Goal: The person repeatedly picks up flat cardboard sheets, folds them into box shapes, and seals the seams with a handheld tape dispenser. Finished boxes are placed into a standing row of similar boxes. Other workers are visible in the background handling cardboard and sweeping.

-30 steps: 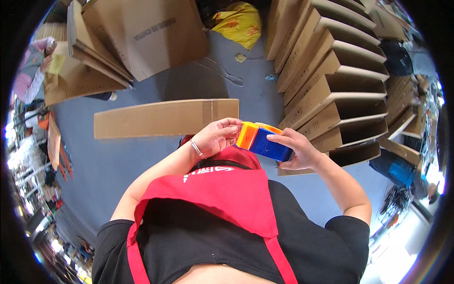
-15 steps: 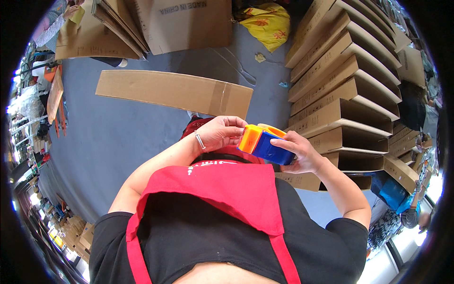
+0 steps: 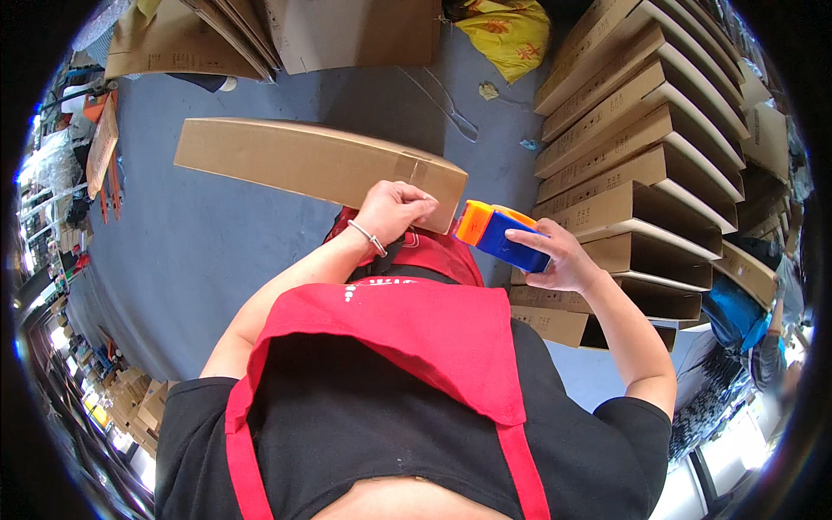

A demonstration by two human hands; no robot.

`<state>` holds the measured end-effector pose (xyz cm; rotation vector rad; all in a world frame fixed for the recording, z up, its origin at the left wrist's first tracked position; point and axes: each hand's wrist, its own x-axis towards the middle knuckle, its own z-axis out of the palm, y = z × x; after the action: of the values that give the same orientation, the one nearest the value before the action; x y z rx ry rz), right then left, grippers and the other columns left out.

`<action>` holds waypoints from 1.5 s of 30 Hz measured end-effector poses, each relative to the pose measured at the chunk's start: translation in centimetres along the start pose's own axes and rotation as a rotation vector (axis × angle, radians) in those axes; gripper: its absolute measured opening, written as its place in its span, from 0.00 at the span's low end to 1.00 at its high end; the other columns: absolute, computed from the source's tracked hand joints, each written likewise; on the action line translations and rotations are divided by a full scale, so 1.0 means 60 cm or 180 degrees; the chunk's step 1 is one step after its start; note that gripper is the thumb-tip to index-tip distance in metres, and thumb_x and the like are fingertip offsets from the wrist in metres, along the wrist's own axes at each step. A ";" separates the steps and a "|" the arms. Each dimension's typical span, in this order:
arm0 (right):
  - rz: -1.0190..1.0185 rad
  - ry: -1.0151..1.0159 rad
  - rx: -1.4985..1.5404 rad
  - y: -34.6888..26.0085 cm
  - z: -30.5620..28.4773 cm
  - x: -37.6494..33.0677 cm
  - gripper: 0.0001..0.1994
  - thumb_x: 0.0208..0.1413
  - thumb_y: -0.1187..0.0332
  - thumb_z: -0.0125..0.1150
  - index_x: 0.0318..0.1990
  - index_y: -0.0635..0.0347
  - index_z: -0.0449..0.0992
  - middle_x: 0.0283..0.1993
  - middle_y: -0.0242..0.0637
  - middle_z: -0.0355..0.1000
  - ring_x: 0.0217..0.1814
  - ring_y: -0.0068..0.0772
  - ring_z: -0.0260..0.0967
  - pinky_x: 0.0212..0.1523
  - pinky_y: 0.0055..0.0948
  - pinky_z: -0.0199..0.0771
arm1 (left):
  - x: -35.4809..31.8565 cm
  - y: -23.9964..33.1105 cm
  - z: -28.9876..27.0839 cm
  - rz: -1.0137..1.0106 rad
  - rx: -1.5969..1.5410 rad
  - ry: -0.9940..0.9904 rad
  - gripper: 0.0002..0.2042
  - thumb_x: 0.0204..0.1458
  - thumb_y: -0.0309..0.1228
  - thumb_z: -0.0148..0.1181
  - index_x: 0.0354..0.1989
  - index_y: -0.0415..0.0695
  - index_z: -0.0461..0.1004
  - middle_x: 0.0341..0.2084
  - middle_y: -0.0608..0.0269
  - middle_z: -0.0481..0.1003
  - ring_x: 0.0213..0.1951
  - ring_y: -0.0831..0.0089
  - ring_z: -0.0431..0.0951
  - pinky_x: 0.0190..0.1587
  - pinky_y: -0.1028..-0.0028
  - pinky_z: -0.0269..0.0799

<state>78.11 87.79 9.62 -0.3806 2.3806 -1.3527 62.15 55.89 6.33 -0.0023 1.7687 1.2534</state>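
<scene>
Spreading under everything, a grey-blue floor [image 3: 199, 260] fills most of the view. A row of open cardboard cartons [image 3: 607, 156] runs from one o'clock to three o'clock. At six o'clock are the person's black shirt [image 3: 303, 416] and, over it, a red apron [image 3: 416, 325] with white lettering. Large cardboard sheets [image 3: 355, 35] stand between ten and twelve o'clock at the far edge.

Lying crosswise toward ten o'clock, just beyond the apron's lower end, is a long cardboard box [image 3: 286, 160], with a darker band across it near its right end. A yellow bag [image 3: 507, 39] with red markings sits at one o'clock.

Close to three o'clock, the right hand [image 3: 568, 260] holds an orange-and-blue tape dispenser [image 3: 498, 234], thumb on top, its orange end facing the box's right end. At eleven o'clock, near the centre, the left hand [image 3: 390, 212] has its fingers drawn in narrow against the thumb, in front of the box; I cannot tell whether they pinch a strip or touch the cardboard. A gap separates them from the dispenser.

A silvery bracelet [image 3: 368, 238] rings the left wrist. Smallest are a pale scrap [image 3: 489, 90] toward one o'clock and a blue scrap [image 3: 529, 145] between one and two.
</scene>
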 end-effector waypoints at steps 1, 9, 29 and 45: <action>0.0013 0.0004 -0.0034 0.005 -0.001 0.001 0.47 0.35 0.76 0.77 0.70 0.34 0.72 0.49 0.42 0.72 0.51 0.50 0.70 0.56 0.44 0.75 | 0.006 -0.017 -0.001 0.0245 0.0113 0.0145 0.07 0.58 0.28 0.71 0.39 0.37 0.87 0.26 0.64 0.81 0.31 0.79 0.79 0.36 0.76 0.76; 0.0244 -0.0149 -0.0155 0.055 -0.009 0.057 0.44 0.39 0.76 0.77 0.69 0.34 0.73 0.48 0.41 0.70 0.50 0.49 0.70 0.54 0.42 0.75 | 0.046 0.023 -0.009 0.1038 0.2400 0.1456 0.38 0.42 0.41 0.81 0.62 0.51 0.65 0.33 0.51 0.81 0.37 0.54 0.84 0.41 0.58 0.79; 0.1259 -0.0860 -0.1342 -0.034 0.018 0.101 0.29 0.48 0.65 0.71 0.62 0.40 0.78 0.44 0.43 0.80 0.50 0.53 0.79 0.49 0.47 0.80 | 0.122 0.002 -0.008 0.4614 0.3969 -0.1886 0.25 0.54 0.38 0.65 0.63 0.52 0.77 0.65 0.55 0.73 0.73 0.58 0.65 0.79 0.53 0.49; 0.3957 0.1672 0.0364 -0.085 0.395 0.009 0.37 0.43 0.54 0.69 0.67 0.35 0.73 0.50 0.55 0.78 0.52 0.60 0.78 0.54 0.49 0.79 | 0.128 0.147 0.146 0.2087 0.6994 -0.4115 0.43 0.57 0.74 0.45 0.60 0.47 0.81 0.58 0.50 0.80 0.63 0.53 0.77 0.71 0.44 0.56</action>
<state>88.49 66.91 2.86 1.4014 2.0894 -0.9505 59.48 70.24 7.29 2.0697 0.9698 -0.8872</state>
